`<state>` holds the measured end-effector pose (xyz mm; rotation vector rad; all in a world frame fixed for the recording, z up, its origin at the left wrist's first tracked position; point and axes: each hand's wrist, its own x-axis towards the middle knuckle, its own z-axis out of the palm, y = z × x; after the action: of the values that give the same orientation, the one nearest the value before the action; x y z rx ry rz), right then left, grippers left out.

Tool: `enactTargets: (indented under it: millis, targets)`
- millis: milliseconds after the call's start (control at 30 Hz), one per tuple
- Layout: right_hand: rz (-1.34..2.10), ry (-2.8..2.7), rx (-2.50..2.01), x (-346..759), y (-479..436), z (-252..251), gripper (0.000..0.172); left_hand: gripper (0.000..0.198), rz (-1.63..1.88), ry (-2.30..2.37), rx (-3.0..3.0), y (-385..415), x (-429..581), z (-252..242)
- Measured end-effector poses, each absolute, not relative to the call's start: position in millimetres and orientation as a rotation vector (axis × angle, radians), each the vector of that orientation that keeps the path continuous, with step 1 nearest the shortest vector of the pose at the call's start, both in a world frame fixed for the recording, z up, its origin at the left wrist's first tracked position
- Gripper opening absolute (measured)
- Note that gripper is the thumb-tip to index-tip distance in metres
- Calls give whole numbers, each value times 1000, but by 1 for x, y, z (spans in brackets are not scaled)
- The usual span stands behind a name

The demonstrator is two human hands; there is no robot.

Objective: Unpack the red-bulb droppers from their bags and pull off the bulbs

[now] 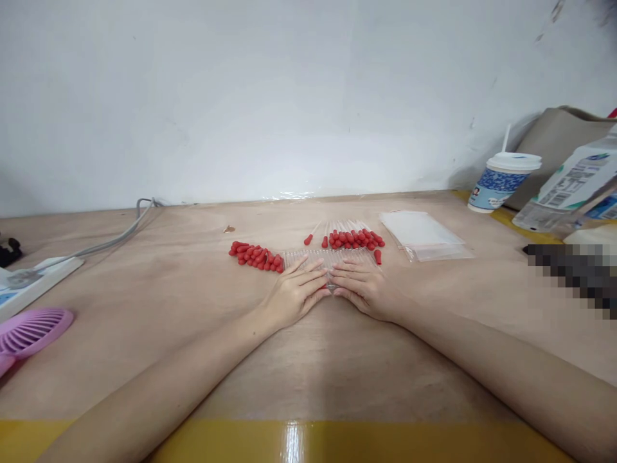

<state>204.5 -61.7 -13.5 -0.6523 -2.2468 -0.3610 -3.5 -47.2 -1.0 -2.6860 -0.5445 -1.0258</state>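
Observation:
My left hand [297,290] and my right hand [364,286] lie palm down on a row of clear thin tubes [315,255], fingers stretched out and fingertips almost meeting. To the left of the tubes is a pile of red rubber bulbs [255,255]. Behind the tubes rest several thin clear sticks with red bulbs [354,239] at their near ends. A single red bulb [378,256] sits just beyond my right hand, and another red-ended stick [308,239] lies apart behind the row. What is under my palms is hidden.
Clear plastic bags [421,233] lie at the right rear. Further right stand a lidded paper cup [501,183] with a straw and a plastic bottle [563,186]. At the left are a pink fan [36,331], a power strip [43,280] and a grey cable [113,242].

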Motion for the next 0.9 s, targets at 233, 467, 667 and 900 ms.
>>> enactTargets:
  millis: [233, 467, 667, 900]
  targets:
    - [-333, -2243, -560, 204, -61, -14, 19, 19, -960, -431, -2665, -49, -3, 3]
    - [-416, -2282, -555, 206, -67, -10, 13, 17, -908, -420, -2679, -51, -5, 7]
    - [-457, -2328, -553, 209, -67, -10, 15, 16, -903, -436, -2703, -52, -7, 9]
    - [-482, -2317, -530, 212, -70, -10, 15, 14, -901, -419, -2689, -54, -10, 9]
